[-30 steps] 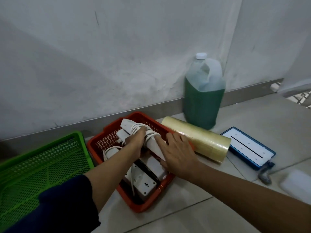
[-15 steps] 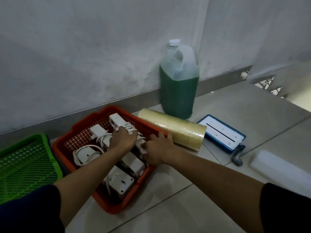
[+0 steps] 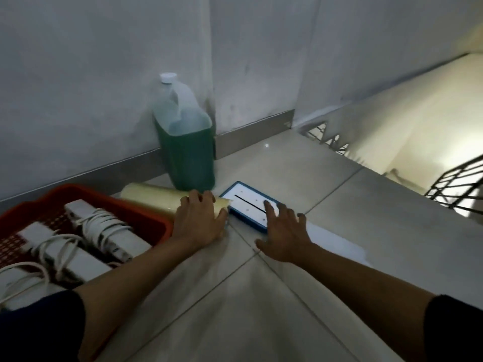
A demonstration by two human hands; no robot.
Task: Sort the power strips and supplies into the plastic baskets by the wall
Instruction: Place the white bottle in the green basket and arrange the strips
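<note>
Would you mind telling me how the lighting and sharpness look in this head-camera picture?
Head view: dim and soft overall; brightest at the stairwell on the right, nearly washed out; a small glare spot on the floor tile; the wall corner bows from the wide lens; left hand and right hand are slightly blurred.

This looks like a stair landing inside a building: pale floor tiles (image 3: 300, 163) meet a bare plastered wall (image 3: 91, 74) with a grey skirting strip (image 3: 256, 131). At the right, a dark metal railing (image 3: 454, 184) edges a lit stairwell dropping away.
</note>
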